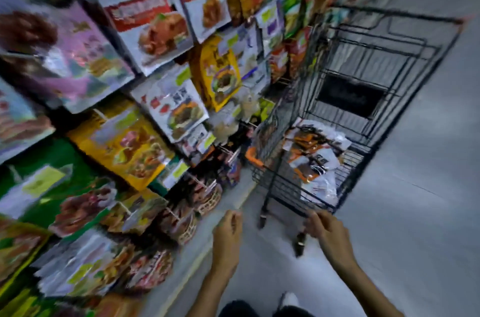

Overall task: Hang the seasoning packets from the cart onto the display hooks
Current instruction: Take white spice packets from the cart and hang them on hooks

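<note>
The left hand (228, 235) is reaching forward, its fingers (232, 216) curling loosely inward and holding nothing. The right hand (328, 235) is stretching out beside it, with its fingers (313, 223) lying at the near lower rim of the black wire cart (288, 187). Motion blur is smearing that spot, so I cannot tell whether they are gripping the wire or only brushing it.

Just beyond the right fingers, the seasoning packets (314, 158) are lying in a loose, overlapping heap in the cart's lower basket. They are white and orange with dark print. Farther past them the cart's upper frame is rising, and a dark rectangular panel is showing inside it.

To the left of and above the left fingers, the display rack (153, 28) is carrying crowded rows of hanging packets in white, yellow, green and purple, running down almost to the floor (415, 200). A cart wheel (298, 242) is standing on that grey floor between the two hands, nearer the right fingers.
</note>
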`<state>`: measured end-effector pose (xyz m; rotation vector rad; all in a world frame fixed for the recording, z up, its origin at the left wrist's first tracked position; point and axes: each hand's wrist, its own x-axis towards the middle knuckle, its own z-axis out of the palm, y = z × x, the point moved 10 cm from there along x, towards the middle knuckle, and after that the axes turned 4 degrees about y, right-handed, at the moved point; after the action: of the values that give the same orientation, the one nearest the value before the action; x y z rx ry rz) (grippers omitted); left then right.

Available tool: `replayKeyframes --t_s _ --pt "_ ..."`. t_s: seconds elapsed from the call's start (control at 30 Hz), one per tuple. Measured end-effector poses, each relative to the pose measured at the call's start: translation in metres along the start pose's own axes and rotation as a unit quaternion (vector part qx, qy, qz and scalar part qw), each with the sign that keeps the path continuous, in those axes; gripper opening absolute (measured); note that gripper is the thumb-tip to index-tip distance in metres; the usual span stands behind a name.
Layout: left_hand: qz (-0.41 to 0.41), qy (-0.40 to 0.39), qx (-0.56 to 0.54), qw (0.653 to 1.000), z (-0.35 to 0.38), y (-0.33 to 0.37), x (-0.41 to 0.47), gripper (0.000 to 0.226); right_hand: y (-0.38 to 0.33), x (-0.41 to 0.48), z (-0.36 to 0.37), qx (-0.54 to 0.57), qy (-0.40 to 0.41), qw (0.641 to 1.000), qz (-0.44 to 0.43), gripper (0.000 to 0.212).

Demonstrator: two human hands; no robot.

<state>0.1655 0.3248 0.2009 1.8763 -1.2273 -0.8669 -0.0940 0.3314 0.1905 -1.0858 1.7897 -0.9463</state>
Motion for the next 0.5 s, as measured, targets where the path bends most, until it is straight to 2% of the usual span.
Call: replayKeyframes --t_s 0.3,0.37,0.5 --pt "0.026 -0.110 0.070 0.991 0.098 0.041 0.114 0.020 0.054 0.095 -0.062 -0.003 0.109 0.989 0.102 0.024" --pt "0.042 -0.123 0.096 0.987 0.114 0.050 0.152 0.017 0.061 0.121 -0.064 -0.001 0.134 0.984 0.115 0.024" --pt "0.087 -0.114 0.135 0.980 0.140 0.074 0.232 0.016 0.080 0.180 -0.054 0.017 0.162 0.972 0.170 0.012"
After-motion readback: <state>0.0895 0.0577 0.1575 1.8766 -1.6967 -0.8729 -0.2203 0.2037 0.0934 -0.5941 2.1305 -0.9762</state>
